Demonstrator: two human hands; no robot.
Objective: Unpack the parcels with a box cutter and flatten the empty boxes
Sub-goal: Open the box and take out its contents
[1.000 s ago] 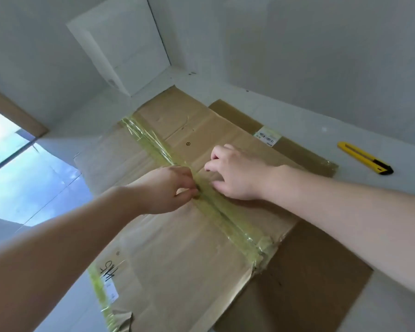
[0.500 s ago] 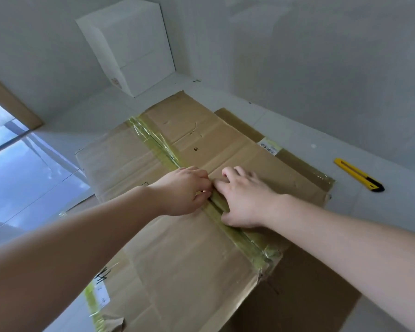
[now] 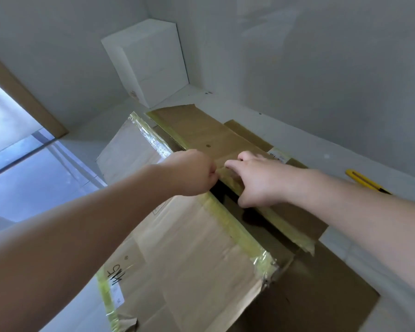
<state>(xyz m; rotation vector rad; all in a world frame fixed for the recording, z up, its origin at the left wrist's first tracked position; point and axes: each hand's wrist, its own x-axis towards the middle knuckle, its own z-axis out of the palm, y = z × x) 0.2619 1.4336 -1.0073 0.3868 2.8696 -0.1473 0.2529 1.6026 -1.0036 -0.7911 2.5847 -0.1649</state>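
Observation:
A large brown cardboard box stands on the floor, its top flaps edged with yellowish tape. The two flaps are parted along the centre seam, leaving a dark gap between them. My left hand grips the edge of the left flap at the seam. My right hand holds the edge of the right flap, its fingers curled over it into the gap. A yellow box cutter lies on the floor to the right, away from both hands.
A white box stands in the far corner against the wall. A flat brown cardboard sheet lies under and to the right of the box. A glass door is on the left.
The taped centre seam has split and the two flaps have been pulled apart and upward, showing a dark gap. Both hands moved from pressing on the seam to gripping the flap edges.

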